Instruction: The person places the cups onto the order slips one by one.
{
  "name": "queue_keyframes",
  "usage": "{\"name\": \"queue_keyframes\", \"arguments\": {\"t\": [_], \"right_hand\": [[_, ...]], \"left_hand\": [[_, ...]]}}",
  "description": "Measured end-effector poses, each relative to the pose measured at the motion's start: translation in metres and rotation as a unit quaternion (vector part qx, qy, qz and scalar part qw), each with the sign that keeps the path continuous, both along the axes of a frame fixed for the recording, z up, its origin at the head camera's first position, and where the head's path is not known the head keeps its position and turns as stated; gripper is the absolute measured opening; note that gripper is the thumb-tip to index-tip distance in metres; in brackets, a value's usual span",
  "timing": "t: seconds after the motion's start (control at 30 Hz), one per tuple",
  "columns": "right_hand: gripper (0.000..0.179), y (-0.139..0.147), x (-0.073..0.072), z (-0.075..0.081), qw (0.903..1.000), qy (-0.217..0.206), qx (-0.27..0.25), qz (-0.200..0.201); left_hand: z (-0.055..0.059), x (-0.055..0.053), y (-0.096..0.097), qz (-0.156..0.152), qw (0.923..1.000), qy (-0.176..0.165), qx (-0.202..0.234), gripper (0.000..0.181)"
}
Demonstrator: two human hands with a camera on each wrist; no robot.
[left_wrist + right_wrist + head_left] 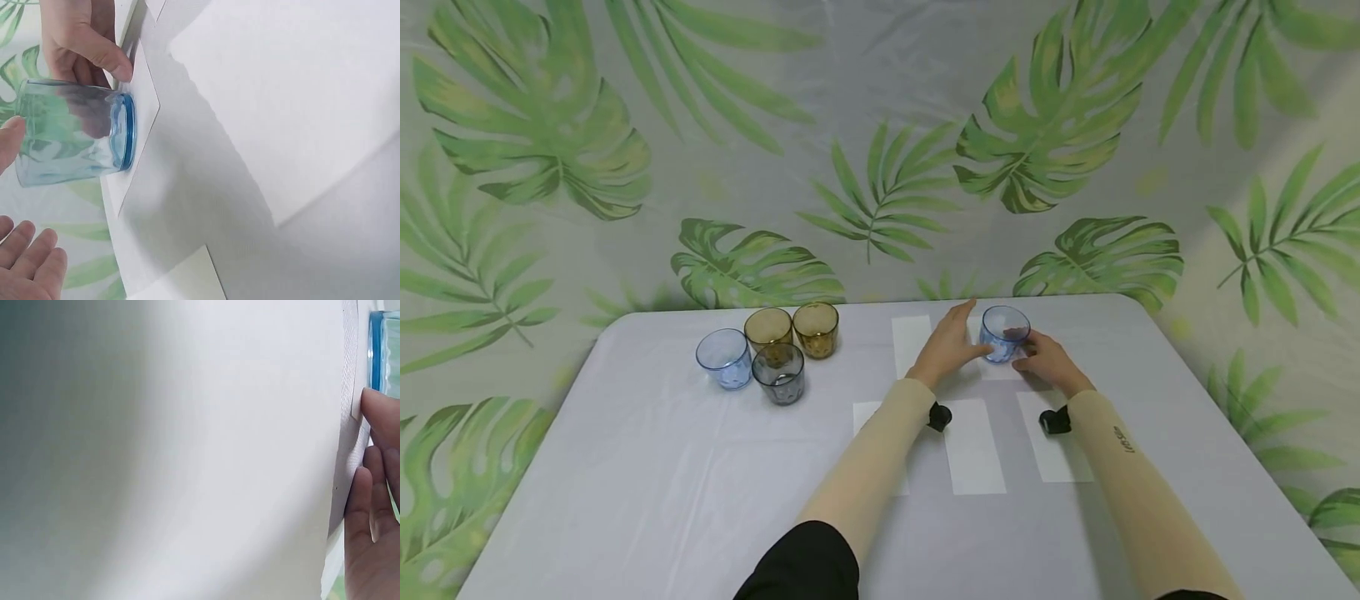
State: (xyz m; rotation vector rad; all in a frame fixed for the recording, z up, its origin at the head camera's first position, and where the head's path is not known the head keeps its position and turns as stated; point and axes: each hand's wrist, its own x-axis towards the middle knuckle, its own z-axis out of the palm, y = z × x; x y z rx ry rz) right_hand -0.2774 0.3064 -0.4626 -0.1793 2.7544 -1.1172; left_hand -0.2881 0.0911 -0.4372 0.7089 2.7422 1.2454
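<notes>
**Flanking the blue cup [997,345]: left hand [951,343] one side, right hand [1051,362] the other**

Cup stands upright on a white card [992,373], in the gap between the two sets of fingers.

Left fingers [20,240]: open, straight and spread, off the cup's left side. Left thumb [9,144] overlaps the cup's edge in the head and left wrist views; can't confirm contact.

Right fingers [359,500]: some reach behind the cup, visible through the glass. Right thumb [115,59] is right beside the base, on the near side. Can't tell if they actually grip it.

Rest: four cups bunched well left of the left fingers: second blue cup [724,358], two amber cups [816,333], gray cup [778,383]. Another card [910,340] is just left of the left fingers; three nearer cards [976,450] lie on the table [662,483], closer to the person than either hand's fingers.
</notes>
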Motion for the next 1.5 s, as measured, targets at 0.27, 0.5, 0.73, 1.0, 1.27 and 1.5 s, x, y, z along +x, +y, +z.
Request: {"name": "queue_keyframes", "arguments": {"t": [0.27, 0.5, 0.73, 1.0, 1.27, 1.5], "right_hand": [[0.06, 0.002, -0.001, -0.001, 1.0, 0.001, -0.007, -0.002], [0.059, 0.003, 0.0, -0.002, 0.9999, -0.001, -0.015, 0.0], [0.057, 0.004, 0.001, -0.004, 0.9996, -0.006, -0.028, 0.007], [0.058, 0.005, -0.001, -0.004, 0.9989, -0.024, -0.04, 0.004], [0.06, 0.005, 0.0, -0.003, 0.9984, -0.006, -0.055, 0.01], [0.058, 0.004, 0.006, 0.006, 0.997, 0.016, -0.074, 0.013]], "left_hand": [[0.002, 0.002, -0.024, -0.004, 1.0, -0.001, 0.001, 0.083], [0.004, 0.004, -0.048, 0.001, 0.9999, -0.007, 0.012, 0.083], [0.01, 0.009, -0.069, -0.011, 0.9999, 0.003, 0.012, 0.082], [0.016, 0.016, -0.096, -0.009, 0.9994, 0.001, 0.033, 0.08], [0.021, 0.024, -0.125, -0.003, 0.9992, 0.008, 0.038, 0.079], [0.03, 0.031, -0.151, 0.006, 0.9991, 0.023, 0.035, 0.078]]}}
